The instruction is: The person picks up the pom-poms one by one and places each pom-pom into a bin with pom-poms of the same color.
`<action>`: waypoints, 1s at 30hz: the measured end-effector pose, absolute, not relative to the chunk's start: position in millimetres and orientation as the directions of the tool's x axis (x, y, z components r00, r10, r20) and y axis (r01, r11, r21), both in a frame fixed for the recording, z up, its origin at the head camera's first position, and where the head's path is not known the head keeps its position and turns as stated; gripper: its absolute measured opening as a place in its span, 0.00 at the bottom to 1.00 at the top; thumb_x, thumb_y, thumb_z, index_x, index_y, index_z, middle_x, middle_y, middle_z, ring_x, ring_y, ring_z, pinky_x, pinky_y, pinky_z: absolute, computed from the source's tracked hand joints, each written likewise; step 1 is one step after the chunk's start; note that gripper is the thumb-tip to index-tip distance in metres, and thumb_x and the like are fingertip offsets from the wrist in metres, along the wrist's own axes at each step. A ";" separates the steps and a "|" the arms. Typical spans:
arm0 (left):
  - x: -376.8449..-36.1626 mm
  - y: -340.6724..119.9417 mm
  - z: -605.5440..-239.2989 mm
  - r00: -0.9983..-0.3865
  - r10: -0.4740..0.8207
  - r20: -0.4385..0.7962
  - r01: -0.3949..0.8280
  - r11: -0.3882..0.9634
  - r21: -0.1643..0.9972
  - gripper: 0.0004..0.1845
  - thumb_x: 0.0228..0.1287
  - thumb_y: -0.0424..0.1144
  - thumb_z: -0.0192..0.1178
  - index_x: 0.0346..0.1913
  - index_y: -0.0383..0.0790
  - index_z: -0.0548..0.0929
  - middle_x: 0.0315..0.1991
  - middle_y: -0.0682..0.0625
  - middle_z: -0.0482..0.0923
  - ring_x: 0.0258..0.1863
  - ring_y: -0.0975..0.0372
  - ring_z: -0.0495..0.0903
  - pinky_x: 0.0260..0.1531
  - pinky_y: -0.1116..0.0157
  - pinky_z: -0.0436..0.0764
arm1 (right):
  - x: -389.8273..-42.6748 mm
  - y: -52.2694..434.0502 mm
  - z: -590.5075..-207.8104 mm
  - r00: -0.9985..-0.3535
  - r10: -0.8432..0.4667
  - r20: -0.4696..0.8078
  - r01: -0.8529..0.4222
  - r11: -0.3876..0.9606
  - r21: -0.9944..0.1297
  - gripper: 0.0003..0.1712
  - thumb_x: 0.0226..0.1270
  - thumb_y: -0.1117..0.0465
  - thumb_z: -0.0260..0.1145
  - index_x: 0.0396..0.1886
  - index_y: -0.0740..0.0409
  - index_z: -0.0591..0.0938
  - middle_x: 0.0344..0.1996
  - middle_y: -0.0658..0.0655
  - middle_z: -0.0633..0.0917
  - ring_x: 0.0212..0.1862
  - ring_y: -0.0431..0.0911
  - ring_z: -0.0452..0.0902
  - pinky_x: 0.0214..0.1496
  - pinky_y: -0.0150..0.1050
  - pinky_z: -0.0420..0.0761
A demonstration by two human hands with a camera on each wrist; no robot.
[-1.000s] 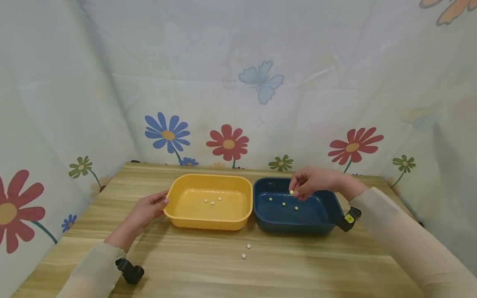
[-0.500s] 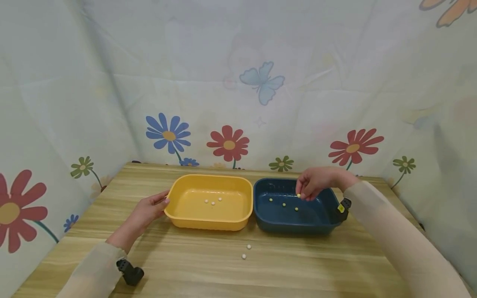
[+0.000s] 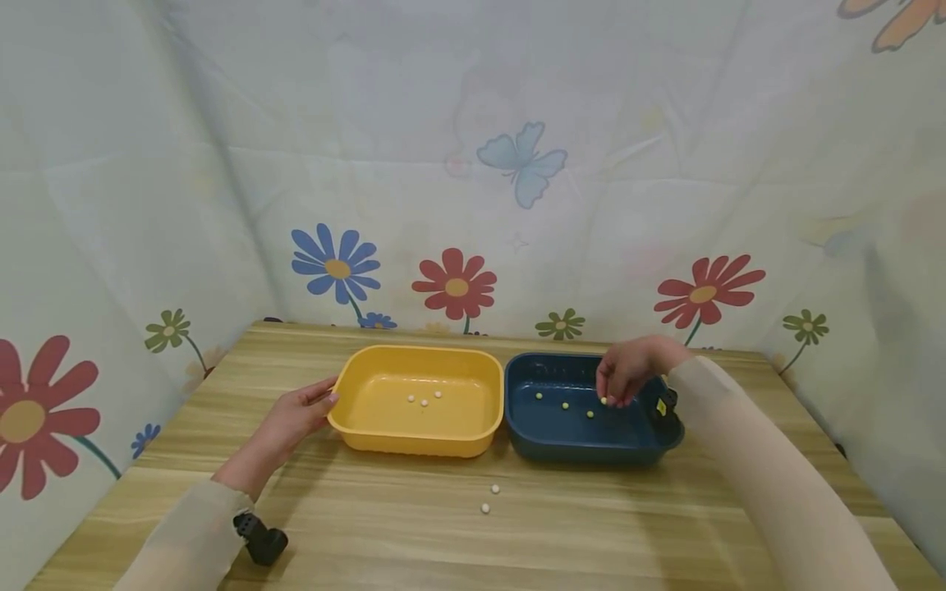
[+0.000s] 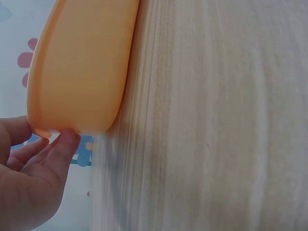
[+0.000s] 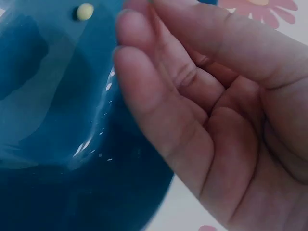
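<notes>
Over the right part of a dark blue plastic basin (image 3: 591,453), my right hand (image 3: 628,371) pinches a small yellow ball (image 3: 604,401) between thumb and fingertips. Three more yellow balls (image 3: 565,405) lie on that basin's floor; one yellow ball (image 5: 85,11) shows in the right wrist view, where the pinched ball is out of sight. My left hand (image 3: 296,413) holds the left end of a yellow plastic basin (image 3: 414,444), and in the left wrist view its thumb and fingers (image 4: 70,139) grip the rim. Inside that basin lie three small white balls (image 3: 424,403).
Two white balls, a farther one (image 3: 495,488) and a nearer one (image 3: 484,508), lie on the wood-grain table (image 3: 369,525) in front of the basins. The basins stand side by side. Behind the table hangs a flower-printed cloth (image 3: 414,197).
My right hand has moved right and lower over the blue basin, carrying the pinched yellow ball. My left hand has stayed at the yellow basin's rim.
</notes>
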State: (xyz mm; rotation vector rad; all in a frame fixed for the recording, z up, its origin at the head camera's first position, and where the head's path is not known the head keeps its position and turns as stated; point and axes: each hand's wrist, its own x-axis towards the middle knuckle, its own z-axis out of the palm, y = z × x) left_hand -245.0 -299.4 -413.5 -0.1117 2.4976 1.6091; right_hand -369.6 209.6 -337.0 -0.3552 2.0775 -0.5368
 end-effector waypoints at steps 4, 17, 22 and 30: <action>-244.9 -299.4 -414.2 -0.984 0.033 -0.173 -0.144 0.415 0.898 0.32 0.83 0.44 0.48 0.80 0.31 0.56 0.77 0.31 0.60 0.75 0.41 0.67 0.68 0.54 0.76 | -373.1 212.6 -344.6 -0.512 -0.413 -0.754 0.004 0.876 -0.482 0.04 0.71 0.67 0.65 0.43 0.62 0.83 0.32 0.50 0.86 0.35 0.40 0.81 0.44 0.30 0.87; -245.4 -299.3 -414.8 -0.983 0.036 -0.181 -0.150 0.412 0.898 0.33 0.82 0.45 0.49 0.80 0.33 0.57 0.78 0.32 0.60 0.75 0.42 0.68 0.67 0.56 0.77 | -379.4 216.2 -362.6 -0.511 -0.325 -0.796 0.063 0.909 -0.412 0.03 0.70 0.69 0.65 0.40 0.59 0.84 0.32 0.51 0.86 0.35 0.40 0.82 0.42 0.28 0.87; -245.1 -299.0 -414.7 -0.983 0.040 -0.179 -0.147 0.412 0.899 0.33 0.82 0.45 0.48 0.80 0.32 0.56 0.78 0.32 0.60 0.75 0.42 0.68 0.68 0.55 0.77 | -379.9 215.3 -368.6 -0.504 -0.306 -0.808 0.048 0.924 -0.380 0.07 0.69 0.70 0.65 0.34 0.55 0.84 0.30 0.49 0.85 0.33 0.38 0.81 0.39 0.26 0.85; -244.8 -299.0 -415.2 -0.983 0.034 -0.178 -0.149 0.403 0.903 0.32 0.82 0.45 0.48 0.80 0.32 0.56 0.78 0.32 0.60 0.75 0.42 0.68 0.66 0.58 0.79 | -376.6 210.6 -373.1 -0.509 -0.257 -0.822 0.038 0.947 -0.319 0.03 0.70 0.69 0.66 0.38 0.59 0.85 0.28 0.49 0.85 0.31 0.37 0.82 0.36 0.25 0.85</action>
